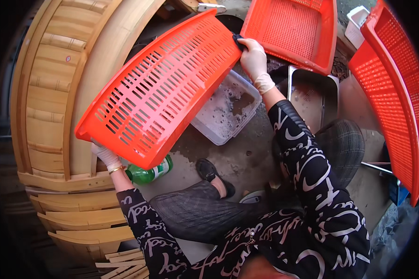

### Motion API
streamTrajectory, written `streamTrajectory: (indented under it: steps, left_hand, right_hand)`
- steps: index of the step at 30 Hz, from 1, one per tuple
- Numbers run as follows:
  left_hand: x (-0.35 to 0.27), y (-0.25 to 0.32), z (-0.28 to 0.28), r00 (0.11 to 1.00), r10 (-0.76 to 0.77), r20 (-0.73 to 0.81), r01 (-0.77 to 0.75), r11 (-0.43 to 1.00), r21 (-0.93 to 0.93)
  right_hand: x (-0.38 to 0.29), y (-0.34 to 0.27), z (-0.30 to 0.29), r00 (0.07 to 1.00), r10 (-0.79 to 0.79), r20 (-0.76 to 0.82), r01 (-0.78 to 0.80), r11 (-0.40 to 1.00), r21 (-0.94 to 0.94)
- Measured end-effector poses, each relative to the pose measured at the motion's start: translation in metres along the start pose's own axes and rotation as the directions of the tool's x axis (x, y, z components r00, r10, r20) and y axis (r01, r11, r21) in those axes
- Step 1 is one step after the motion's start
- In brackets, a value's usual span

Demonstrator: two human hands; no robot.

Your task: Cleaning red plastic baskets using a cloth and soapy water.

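A slotted red plastic basket (pixel 167 94) hangs tilted on its side between my two gloved hands. My left hand (pixel 104 153) grips its near lower-left corner, with the fingers mostly hidden behind the rim. At the far right end, my right hand (pixel 254 61) presses a dark cloth (pixel 238 41) against the basket. Below it on the ground stands a clear plastic tub (pixel 248 120) of foamy water, partly covered by the basket. Close to my left wrist lies a green plastic bottle (pixel 150 172) with a pale label.
Another red basket (pixel 289 31) rests beyond my right hand, beside a steel pan (pixel 330 82) of murky water. More red baskets (pixel 391 90) stand at the right. Wooden furniture panels (pixel 49 101) fill the left side. My shoe (pixel 209 171) is on the wet concrete floor.
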State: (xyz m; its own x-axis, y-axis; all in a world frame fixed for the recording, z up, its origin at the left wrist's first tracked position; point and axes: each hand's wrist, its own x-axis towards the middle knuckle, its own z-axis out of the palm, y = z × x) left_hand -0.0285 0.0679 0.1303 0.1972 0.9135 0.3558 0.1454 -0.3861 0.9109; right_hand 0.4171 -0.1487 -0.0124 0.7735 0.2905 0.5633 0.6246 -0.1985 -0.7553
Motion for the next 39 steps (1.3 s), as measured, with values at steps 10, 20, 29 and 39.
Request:
streamTrajectory:
  steps: [10,20,29,39]
  left_hand:
    - [0.000,-0.039,-0.074,0.905,-0.418,0.083,0.416,0.826,-0.380]
    - [-0.002,-0.063,-0.090,0.907,-0.418,0.056,0.394,0.790,-0.469]
    - [-0.027,0.005,-0.042,0.977,-0.171,0.130,0.198,0.952,-0.233]
    - [-0.041,0.011,-0.043,0.913,-0.277,0.300,0.409,0.596,-0.691]
  right_hand:
    - [-0.024,-0.164,-0.007,0.919,-0.360,0.164,0.268,0.872,0.410]
    - [0.043,0.014,0.039,0.808,0.475,0.348,-0.570,0.778,0.263]
    - [0.038,-0.004,0.014,0.506,0.373,0.778,-0.819,-0.074,0.568]
    - [0.119,-0.122,-0.059,0.882,0.019,0.470,-0.383,0.610,0.694]
